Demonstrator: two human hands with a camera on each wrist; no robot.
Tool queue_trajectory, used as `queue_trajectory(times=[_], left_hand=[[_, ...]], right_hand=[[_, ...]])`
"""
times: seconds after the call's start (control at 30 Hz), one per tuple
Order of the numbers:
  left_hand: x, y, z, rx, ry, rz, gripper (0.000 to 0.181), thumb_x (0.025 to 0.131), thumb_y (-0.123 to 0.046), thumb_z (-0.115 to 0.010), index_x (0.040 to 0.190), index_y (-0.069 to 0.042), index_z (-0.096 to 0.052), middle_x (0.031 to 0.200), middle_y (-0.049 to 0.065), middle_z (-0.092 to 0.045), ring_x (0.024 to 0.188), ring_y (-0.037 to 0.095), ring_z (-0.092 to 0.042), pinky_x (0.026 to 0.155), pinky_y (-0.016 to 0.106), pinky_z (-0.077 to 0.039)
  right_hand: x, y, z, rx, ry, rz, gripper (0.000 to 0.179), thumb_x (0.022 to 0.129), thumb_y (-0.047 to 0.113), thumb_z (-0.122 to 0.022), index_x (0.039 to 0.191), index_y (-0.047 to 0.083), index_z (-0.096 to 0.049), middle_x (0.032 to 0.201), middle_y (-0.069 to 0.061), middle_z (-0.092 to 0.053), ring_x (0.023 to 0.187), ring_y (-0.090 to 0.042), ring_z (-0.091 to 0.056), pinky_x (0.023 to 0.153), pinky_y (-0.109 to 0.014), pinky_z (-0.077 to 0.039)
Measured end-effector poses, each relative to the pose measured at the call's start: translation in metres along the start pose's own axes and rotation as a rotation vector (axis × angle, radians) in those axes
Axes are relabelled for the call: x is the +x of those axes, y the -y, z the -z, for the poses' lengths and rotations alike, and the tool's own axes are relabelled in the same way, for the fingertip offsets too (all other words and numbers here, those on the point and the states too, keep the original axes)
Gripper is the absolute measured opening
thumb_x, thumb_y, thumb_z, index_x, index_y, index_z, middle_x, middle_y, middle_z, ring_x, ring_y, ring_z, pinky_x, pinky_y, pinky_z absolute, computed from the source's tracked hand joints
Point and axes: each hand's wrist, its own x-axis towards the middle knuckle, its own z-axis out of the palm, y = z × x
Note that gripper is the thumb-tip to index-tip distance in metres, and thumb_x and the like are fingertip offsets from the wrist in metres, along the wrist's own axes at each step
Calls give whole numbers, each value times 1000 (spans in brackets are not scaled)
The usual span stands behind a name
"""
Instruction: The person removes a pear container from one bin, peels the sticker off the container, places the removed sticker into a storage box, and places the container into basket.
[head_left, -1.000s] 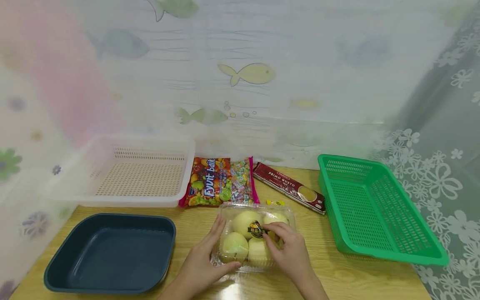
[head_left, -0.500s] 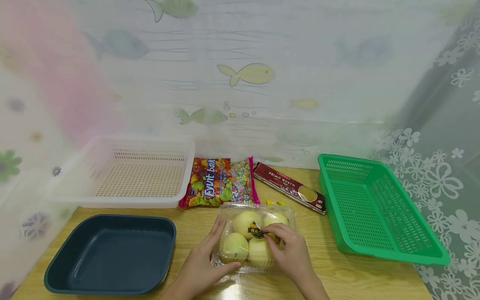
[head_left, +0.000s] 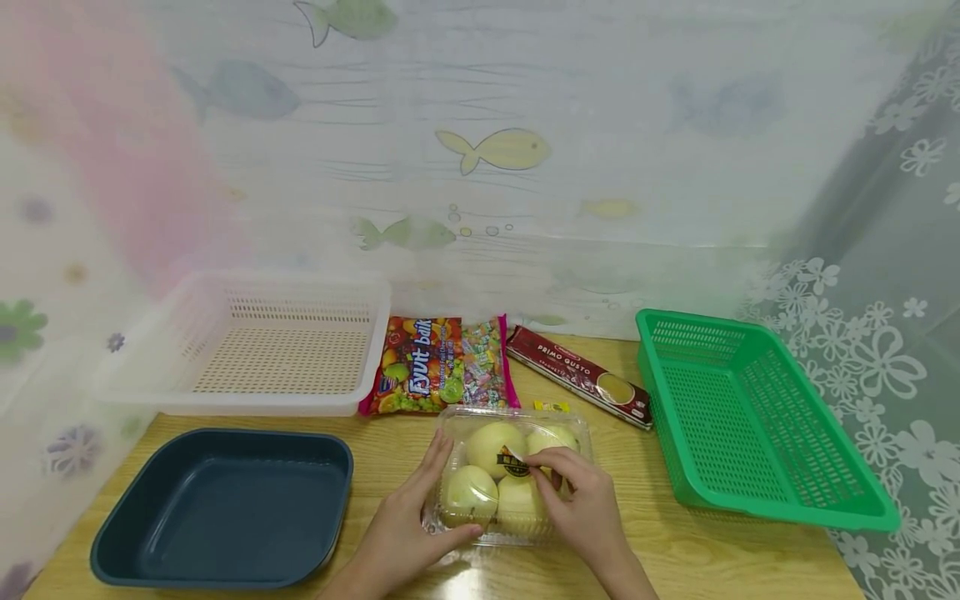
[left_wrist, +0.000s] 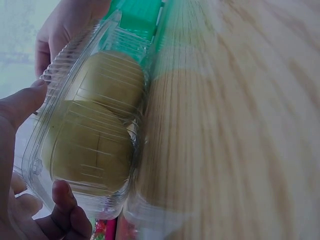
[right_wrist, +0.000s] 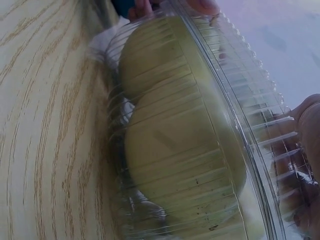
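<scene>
A clear plastic clamshell box (head_left: 551, 413) of several pale yellow-green round fruits (head_left: 470, 493) sits on the table in the middle of the head view. My left hand (head_left: 405, 517) grips its left side, thumb along the front and fingers along the far part. On the lid is a black and gold label (head_left: 512, 462), whose right end my right hand (head_left: 585, 496) pinches between thumb and index finger. The label looks creased and partly lifted. In the left wrist view, fingers (left_wrist: 65, 200) touch the ribbed wall; the right wrist view shows two fruits (right_wrist: 185, 135) through the plastic.
Behind the box lie a candy bag (head_left: 423, 367), a small yellow wrapped candy (head_left: 551, 406) and a dark red spaghetti pack (head_left: 577, 372). A white basket (head_left: 247, 407) and a dark blue basin (head_left: 225, 500) stand left. To the right is a green basket (head_left: 772, 400).
The label has tilted and creased a little more at my right fingertips. My left hand and the box have stayed in place.
</scene>
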Motion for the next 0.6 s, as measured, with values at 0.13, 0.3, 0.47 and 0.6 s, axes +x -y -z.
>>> queue_trajectory(times=[0.13, 0.3, 0.47, 0.6], left_hand=[[0, 0, 0, -5, 0, -1, 114, 78, -61, -89, 170, -36, -26, 175, -20, -13, 154, 35, -36, 116, 61, -42], [-1, 1, -1, 1, -3, -8, 114, 79, -61, -89, 170, -35, -27, 176, -19, -13, 153, 37, -38, 115, 63, -43], [-2, 0, -1, 1, -6, -8, 114, 78, -59, -90, 170, -33, -28, 176, -18, -14, 153, 37, -37, 115, 63, -42], [-2, -1, -1, 1, -9, -5, 114, 78, -59, -90, 170, -33, -28, 176, -18, -14, 153, 39, -38, 115, 65, -41]], right_hand=[[-1, -2, 0, 33, -23, 24, 37, 79, -16, -82, 101, 15, -82, 94, 3, -78, 66, -1, -55, 50, -11, -40], [0, -1, 2, 73, -21, 26, 32, 82, -15, -80, 100, 12, -82, 92, -1, -78, 66, -3, -57, 49, -10, -39], [-1, -1, 1, 43, -30, 27, 31, 80, -14, -82, 101, 9, -81, 92, -1, -78, 67, -2, -56, 49, -10, -38], [-2, -2, 1, -21, -22, 0, 33, 77, -12, -86, 100, 11, -81, 94, 5, -76, 67, 1, -53, 51, -10, -39]])
